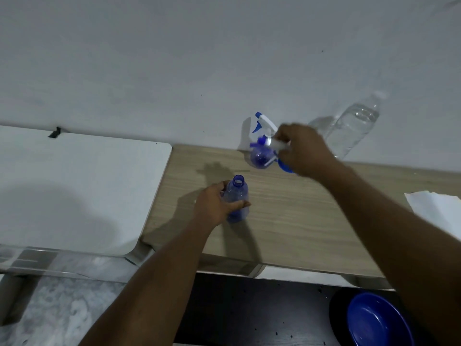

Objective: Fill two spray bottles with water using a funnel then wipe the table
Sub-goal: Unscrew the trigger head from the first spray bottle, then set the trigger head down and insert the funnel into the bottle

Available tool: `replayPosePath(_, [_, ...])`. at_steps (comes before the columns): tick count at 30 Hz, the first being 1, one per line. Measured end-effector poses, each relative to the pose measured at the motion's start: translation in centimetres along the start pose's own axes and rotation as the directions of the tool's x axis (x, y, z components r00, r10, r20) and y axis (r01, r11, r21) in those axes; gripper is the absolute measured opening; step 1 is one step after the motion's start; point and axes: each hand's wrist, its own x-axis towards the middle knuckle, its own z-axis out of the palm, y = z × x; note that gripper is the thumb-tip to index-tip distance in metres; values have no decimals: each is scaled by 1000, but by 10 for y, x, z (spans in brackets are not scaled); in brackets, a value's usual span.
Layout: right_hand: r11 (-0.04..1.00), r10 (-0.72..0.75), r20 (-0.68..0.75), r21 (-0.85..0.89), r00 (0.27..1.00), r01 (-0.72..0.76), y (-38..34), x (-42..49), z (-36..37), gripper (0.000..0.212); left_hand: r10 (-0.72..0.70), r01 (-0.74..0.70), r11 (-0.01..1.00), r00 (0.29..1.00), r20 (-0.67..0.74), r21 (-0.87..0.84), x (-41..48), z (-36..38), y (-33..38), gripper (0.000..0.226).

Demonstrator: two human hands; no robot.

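Note:
A blue see-through spray bottle stands uncapped on the wooden table, and my left hand is wrapped around its body. Farther back, near the wall, stands a second blue spray bottle with a white and blue trigger head. My right hand hovers just right of it, pinching a loose white spray head whose thin tube hangs down. A blue curved piece peeks out under that hand; I cannot tell what it is. A clear plastic water bottle stands by the wall.
A white table adjoins the wooden one on the left. A white cloth or paper lies at the right edge. Below the table front, a blue bowl rests on a dark surface.

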Motion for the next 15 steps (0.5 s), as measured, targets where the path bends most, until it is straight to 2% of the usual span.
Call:
replayPosePath(4, [991, 44, 95, -128, 995, -32, 40, -48, 85, 23, 40, -40, 998, 999, 1, 57, -3, -1, 0, 65])
replayPosePath(7, [981, 45, 225, -196, 973, 0, 56, -79, 125, 29, 35, -34, 998, 999, -23, 51, -4, 0, 0, 66])
replayPosePath(10, [972, 16, 315, -229, 949, 59, 60, -94, 146, 37, 27, -27, 998, 1000, -9, 64, -4, 0, 3, 64])
replayPosePath(15, [974, 29, 362, -220, 932, 55, 55, -92, 151, 42, 23, -22, 998, 1000, -17, 62, -3, 1, 1, 67])
